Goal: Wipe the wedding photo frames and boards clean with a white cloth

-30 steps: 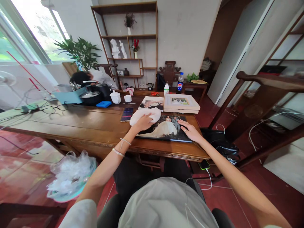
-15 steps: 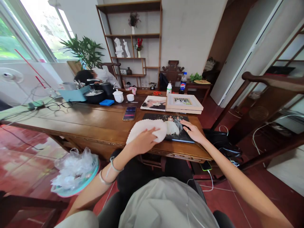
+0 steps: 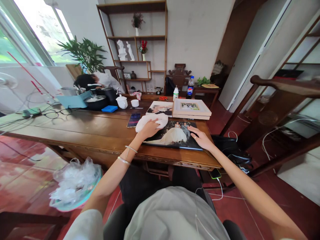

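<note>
A wedding photo panel lies flat near the front edge of the wooden table, its couple in view. My left hand grips a fluffy white cloth from above, pressed onto the panel's far left corner. Part of the cloth reaches past the panel and over the edge of a phone. On the panel's right side rests my right hand, fingers stretched out, wearing a ring and holding nothing.
Behind the panel lie another photo print and a pale framed picture. A cola bottle, white teapot and blue box stand farther back. A person leans at the far left. A basket of plastic bags sits on the floor.
My left hand has carried the cloth away from me, from the panel's near left part to its far left corner. The white dress train is uncovered. My right hand stays on the panel.
</note>
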`<state>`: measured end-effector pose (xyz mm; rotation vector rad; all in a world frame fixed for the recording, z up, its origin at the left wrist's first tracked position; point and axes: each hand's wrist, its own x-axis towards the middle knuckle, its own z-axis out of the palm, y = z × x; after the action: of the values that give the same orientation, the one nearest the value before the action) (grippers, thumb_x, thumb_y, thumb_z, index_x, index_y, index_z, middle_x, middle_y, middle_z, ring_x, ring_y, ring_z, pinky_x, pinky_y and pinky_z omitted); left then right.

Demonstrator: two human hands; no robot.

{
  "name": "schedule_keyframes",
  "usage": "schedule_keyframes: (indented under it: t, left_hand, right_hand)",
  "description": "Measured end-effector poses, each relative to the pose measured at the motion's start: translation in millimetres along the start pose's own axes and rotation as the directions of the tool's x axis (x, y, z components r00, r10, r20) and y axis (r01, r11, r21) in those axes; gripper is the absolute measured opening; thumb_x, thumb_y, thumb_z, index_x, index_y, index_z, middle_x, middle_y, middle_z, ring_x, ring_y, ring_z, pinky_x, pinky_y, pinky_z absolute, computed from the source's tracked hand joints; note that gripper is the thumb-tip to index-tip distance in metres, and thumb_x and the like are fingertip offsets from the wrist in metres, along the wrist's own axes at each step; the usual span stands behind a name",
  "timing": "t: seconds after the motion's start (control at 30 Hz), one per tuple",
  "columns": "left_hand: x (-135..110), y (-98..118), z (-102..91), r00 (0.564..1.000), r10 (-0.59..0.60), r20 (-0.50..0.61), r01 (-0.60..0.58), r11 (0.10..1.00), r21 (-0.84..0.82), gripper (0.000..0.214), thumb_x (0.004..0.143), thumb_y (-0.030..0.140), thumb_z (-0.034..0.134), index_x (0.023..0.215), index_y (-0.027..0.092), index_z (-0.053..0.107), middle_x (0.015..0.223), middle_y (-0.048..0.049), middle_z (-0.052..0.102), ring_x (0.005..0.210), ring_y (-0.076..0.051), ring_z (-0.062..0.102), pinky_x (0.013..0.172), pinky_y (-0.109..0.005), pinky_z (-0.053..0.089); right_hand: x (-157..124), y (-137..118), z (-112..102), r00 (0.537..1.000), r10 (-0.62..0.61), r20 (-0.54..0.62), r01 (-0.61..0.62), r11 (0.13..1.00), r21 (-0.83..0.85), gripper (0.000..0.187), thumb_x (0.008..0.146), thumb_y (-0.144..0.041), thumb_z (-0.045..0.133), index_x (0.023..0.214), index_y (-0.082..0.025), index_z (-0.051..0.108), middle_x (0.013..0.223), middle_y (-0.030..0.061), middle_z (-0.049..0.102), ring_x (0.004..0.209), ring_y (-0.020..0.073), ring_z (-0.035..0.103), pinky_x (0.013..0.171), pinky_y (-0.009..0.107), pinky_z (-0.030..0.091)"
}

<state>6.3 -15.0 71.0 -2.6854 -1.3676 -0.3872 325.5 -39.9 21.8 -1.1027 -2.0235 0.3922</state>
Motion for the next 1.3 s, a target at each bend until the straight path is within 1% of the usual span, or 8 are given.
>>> schedule_keyframes:
  t: [0.2,0.4,0.53,0.77,0.9,1.0,1.2,1.3]
  left_hand:
    - [-63.8,16.7,-12.6,0.996,0.011,0.087,-0.013,1.000,0.020,0.029,0.093,0.018,0.039,0.100,0.014,0.067,0.145,-0.0096,0.043,0.140,-0.024,0.030,0.114,-0.046,0.025]
    - [-115.6,44.3,-32.6,0.989,0.076,0.130,-0.067,0.995,-0.072,0.031,0.092,0.018,0.039,0.103,0.022,0.067,0.145,-0.0011,0.044,0.140,-0.019,0.029,0.116,-0.043,0.021]
    - [-98.8,43.3,-35.7,0.986,0.095,0.134,-0.081,0.991,-0.107,0.029,0.092,0.020,0.041,0.105,0.020,0.067,0.142,-0.0025,0.049,0.138,-0.021,0.034,0.116,-0.039,0.024]
    - [-8.9,1.9,-7.6,0.998,-0.047,0.040,0.048,0.998,-0.034,0.035,0.094,0.037,0.043,0.112,0.016,0.065,0.143,-0.0076,0.047,0.135,-0.024,0.039,0.113,-0.037,0.028]
    - [15.3,-6.7,1.1,0.995,-0.099,0.023,0.098,0.995,0.021,0.038,0.094,0.034,0.041,0.123,0.017,0.060,0.146,-0.0097,0.042,0.135,-0.025,0.038,0.112,-0.042,0.028]
    - [2.5,6.9,-3.0,0.995,-0.037,0.090,0.033,0.998,0.049,0.033,0.093,0.027,0.043,0.118,0.017,0.063,0.146,-0.0097,0.043,0.137,-0.026,0.035,0.112,-0.045,0.028]
    - [-69.1,69.1,-26.9,0.977,0.148,0.155,-0.152,0.988,0.017,0.027,0.091,0.022,0.045,0.102,0.018,0.068,0.151,-0.0051,0.034,0.141,-0.024,0.026,0.114,-0.047,0.025]
    - [-89.5,87.4,-39.3,0.959,0.217,0.180,-0.211,0.976,-0.049,0.024,0.090,0.019,0.046,0.096,0.018,0.069,0.152,-0.0031,0.032,0.141,-0.023,0.027,0.115,-0.044,0.025]
  right_hand:
    - [-0.2,0.1,0.9,1.000,-0.005,-0.013,0.005,1.000,-0.025,0.036,0.087,-0.026,0.049,0.120,-0.026,0.064,0.132,0.0036,0.059,0.131,0.0239,0.046,0.114,0.050,0.031]
    - [0.4,-0.2,0.8,1.000,-0.002,-0.002,0.002,1.000,-0.028,0.037,0.087,-0.025,0.049,0.121,-0.027,0.064,0.133,0.0026,0.058,0.131,0.0236,0.045,0.114,0.050,0.031]
    - [0.2,-0.5,0.0,1.000,-0.005,-0.003,0.005,1.000,-0.030,0.036,0.088,-0.025,0.048,0.121,-0.026,0.064,0.134,0.0031,0.058,0.132,0.0233,0.044,0.114,0.050,0.030]
    - [-0.3,0.6,-0.7,1.000,-0.008,0.003,0.008,0.999,-0.041,0.036,0.089,-0.025,0.048,0.122,-0.025,0.063,0.134,0.0039,0.057,0.132,0.0226,0.044,0.114,0.049,0.030]
    - [-0.5,0.5,0.0,1.000,-0.005,0.005,0.005,0.999,-0.042,0.037,0.088,-0.024,0.047,0.121,-0.025,0.063,0.133,0.0038,0.058,0.132,0.0229,0.044,0.114,0.049,0.030]
    - [-0.5,0.7,0.4,1.000,0.001,0.005,-0.001,0.999,-0.046,0.037,0.088,-0.024,0.047,0.121,-0.025,0.063,0.133,0.0041,0.058,0.132,0.0237,0.044,0.114,0.050,0.030]
    - [0.0,2.5,1.6,1.000,-0.012,-0.003,0.011,0.999,-0.033,0.037,0.088,-0.024,0.048,0.122,-0.026,0.063,0.134,0.0026,0.057,0.133,0.0230,0.043,0.114,0.049,0.030]
    - [0.1,2.6,1.7,1.000,-0.011,-0.005,0.011,0.999,-0.034,0.036,0.088,-0.024,0.048,0.121,-0.026,0.063,0.134,0.0034,0.057,0.132,0.0232,0.044,0.115,0.050,0.029]
